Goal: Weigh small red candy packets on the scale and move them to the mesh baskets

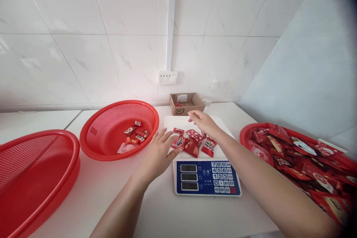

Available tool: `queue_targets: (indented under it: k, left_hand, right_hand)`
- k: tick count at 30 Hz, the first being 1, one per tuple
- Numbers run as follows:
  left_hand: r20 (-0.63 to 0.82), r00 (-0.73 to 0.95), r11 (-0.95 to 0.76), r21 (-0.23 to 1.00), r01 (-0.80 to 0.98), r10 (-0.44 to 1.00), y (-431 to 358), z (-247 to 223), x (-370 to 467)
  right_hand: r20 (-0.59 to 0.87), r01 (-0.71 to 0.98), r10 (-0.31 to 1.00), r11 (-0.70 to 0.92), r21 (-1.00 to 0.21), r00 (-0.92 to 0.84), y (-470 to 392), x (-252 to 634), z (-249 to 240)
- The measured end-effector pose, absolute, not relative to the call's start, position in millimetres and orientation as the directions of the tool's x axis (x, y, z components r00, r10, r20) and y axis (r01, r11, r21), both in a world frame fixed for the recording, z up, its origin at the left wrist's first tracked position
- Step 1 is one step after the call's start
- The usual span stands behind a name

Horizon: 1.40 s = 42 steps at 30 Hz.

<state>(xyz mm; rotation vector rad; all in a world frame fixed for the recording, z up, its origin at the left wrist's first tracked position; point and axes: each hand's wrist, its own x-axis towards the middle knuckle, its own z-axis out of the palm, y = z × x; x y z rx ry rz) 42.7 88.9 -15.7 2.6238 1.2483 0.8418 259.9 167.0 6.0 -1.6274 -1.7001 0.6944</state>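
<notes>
A white digital scale (206, 178) with a blue keypad stands on the table in front of me. Several red candy packets (192, 143) lie on its pan. My left hand (158, 154) rests flat at the pan's left edge, fingers spread, its fingertips touching one red packet. My right hand (203, 122) hovers over the far side of the pan with fingers loosely spread and nothing visibly gripped. The scale's displays are lit but unreadable.
A red mesh basket (96, 143) with a few packets stands left of the scale. A larger red basket (36, 173) sits at far left. A red basket heaped with packets (304, 160) is at right. A small cardboard box (185, 103) sits by the wall below a socket.
</notes>
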Motion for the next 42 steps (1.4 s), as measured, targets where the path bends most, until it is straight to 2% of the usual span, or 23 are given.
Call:
queue_targets:
  k: [3, 8, 14, 18, 21, 24, 27, 29, 31, 33, 38, 42]
  left_hand:
    - [0.431, 0.499, -0.646, 0.329, 0.689, 0.751, 89.3, -15.0, 41.3]
    - [0.427, 0.502, -0.646, 0.326, 0.69, 0.752, 89.8, -15.1, 40.0]
    - [0.455, 0.502, -0.661, 0.323, 0.677, 0.736, 90.4, -15.2, 40.5]
    - [0.456, 0.507, -0.665, 0.308, 0.681, 0.731, 91.1, -17.7, 40.2]
    - [0.443, 0.502, -0.653, 0.312, 0.69, 0.742, 90.9, -17.2, 39.2]
    - [0.431, 0.5, -0.645, 0.323, 0.692, 0.752, 90.0, -14.3, 38.2]
    - [0.422, 0.49, -0.634, 0.337, 0.696, 0.763, 89.5, -11.1, 36.8]
    - [0.424, 0.478, -0.625, 0.346, 0.7, 0.77, 89.3, -9.3, 35.6]
    - [0.43, 0.469, -0.623, 0.357, 0.696, 0.771, 89.0, -7.7, 34.4]
    - [0.433, 0.465, -0.623, 0.368, 0.69, 0.772, 88.5, -6.2, 33.7]
    - [0.438, 0.464, -0.625, 0.373, 0.686, 0.77, 86.6, -4.4, 33.6]
    - [0.466, 0.45, -0.632, 0.382, 0.674, 0.762, 85.1, -2.0, 32.5]
  right_hand:
    - [0.089, 0.621, 0.993, 0.023, -0.784, 0.076, 165.2, 269.6, 7.3]
    - [0.043, 0.653, 0.999, 0.021, -0.757, 0.018, 149.7, 276.1, 3.7]
    - [0.041, 0.746, 0.976, 0.189, -0.639, -0.212, 143.7, 261.4, -6.9]
    - [-0.009, 0.789, 0.933, 0.299, -0.536, -0.36, 149.7, 243.8, -13.7]
    - [-0.054, 0.789, 0.907, 0.334, -0.516, -0.419, 147.5, 242.3, -9.1]
    - [0.016, 0.778, 0.927, 0.325, -0.538, -0.376, 134.3, 257.6, 0.0]
    - [0.129, 0.795, 0.976, 0.216, -0.567, -0.173, 112.3, 284.4, 3.5]
    - [0.116, 0.824, 0.993, 0.081, -0.56, -0.019, 96.4, 300.8, -0.6]
    - [0.083, 0.838, 0.995, -0.005, -0.546, 0.06, 82.8, 310.1, -9.2]
    - [0.06, 0.831, 0.997, -0.015, -0.556, 0.058, 73.5, 310.1, -19.1]
    - [0.051, 0.761, 0.997, 0.076, -0.645, -0.056, 64.2, 290.7, -25.5]
    - [0.089, 0.729, 0.995, 0.031, -0.684, 0.041, 51.2, 293.4, -13.5]
